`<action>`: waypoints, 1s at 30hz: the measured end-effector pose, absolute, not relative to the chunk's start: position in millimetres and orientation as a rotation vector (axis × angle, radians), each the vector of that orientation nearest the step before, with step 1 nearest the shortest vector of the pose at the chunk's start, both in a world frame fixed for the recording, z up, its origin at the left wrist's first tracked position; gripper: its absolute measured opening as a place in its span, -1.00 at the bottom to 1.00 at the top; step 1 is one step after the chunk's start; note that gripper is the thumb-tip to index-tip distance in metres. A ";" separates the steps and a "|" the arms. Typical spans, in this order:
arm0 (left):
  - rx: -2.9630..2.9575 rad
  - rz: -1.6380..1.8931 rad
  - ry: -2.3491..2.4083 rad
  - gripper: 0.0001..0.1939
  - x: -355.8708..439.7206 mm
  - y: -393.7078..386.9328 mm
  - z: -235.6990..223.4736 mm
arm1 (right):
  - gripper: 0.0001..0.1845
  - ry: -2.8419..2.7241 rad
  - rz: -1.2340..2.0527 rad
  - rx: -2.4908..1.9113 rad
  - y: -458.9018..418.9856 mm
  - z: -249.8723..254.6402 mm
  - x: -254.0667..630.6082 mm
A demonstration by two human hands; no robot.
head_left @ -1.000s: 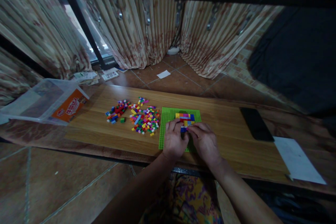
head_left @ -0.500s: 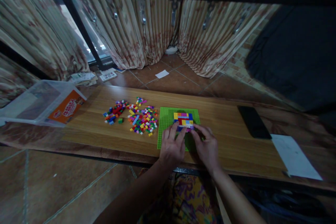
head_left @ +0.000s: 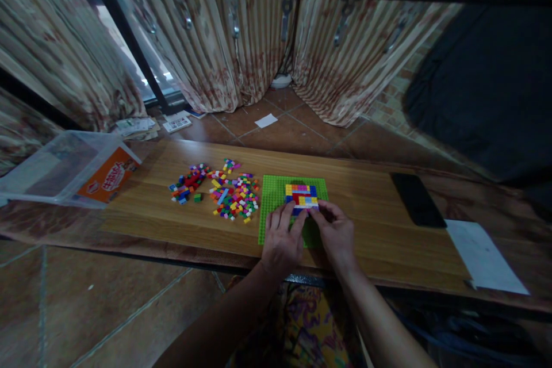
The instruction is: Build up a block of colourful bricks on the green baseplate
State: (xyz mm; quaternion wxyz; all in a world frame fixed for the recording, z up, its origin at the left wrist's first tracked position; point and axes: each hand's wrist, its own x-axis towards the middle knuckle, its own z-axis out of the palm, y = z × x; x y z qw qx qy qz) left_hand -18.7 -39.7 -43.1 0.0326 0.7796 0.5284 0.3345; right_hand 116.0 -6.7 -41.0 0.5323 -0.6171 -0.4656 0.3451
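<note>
A flat build of multicoloured toy bricks [head_left: 304, 190] sits on the green studded baseplate [head_left: 271, 190], with yellow, orange, blue, red and white bricks showing. My left hand [head_left: 282, 238] bends over its front left side, fingertips and thumb closed against the bricks. At the front right corner my right hand [head_left: 337, 234] holds thumb and index finger close together on the build's edge. Fingers cover part of the front row, so any small brick between them is hidden.
Loose toy bricks [head_left: 236, 198] lie spread left of the baseplate, beside a second heap [head_left: 190, 183]. A clear plastic box [head_left: 64, 181] with an orange label stands at the far left. To the right are a black phone-like slab [head_left: 417, 199] and a white sheet [head_left: 485, 256] on the wooden board [head_left: 371, 184].
My right hand has shifted slightly left, its fingers drawing closer together. The pink bit at the front edge is no longer visible. My left hand stays nearly still.
</note>
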 end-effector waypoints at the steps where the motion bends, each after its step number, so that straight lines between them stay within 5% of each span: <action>1: 2.399 1.024 1.637 -0.54 -18.2 -39.5 -43.0 | -0.64 -1.110 0.827 -1.475 -6.3 -40.9 115.8; 18: 2.317 1.025 1.664 -0.50 -23.1 -49.4 -22.6 | -0.53 -0.852 1.101 -1.370 -6.2 -36.0 119.6; 30: 2.164 1.061 1.883 -0.54 -100.9 -89.0 -18.5 | -0.52 -1.008 0.804 -1.461 -20.7 -44.0 120.2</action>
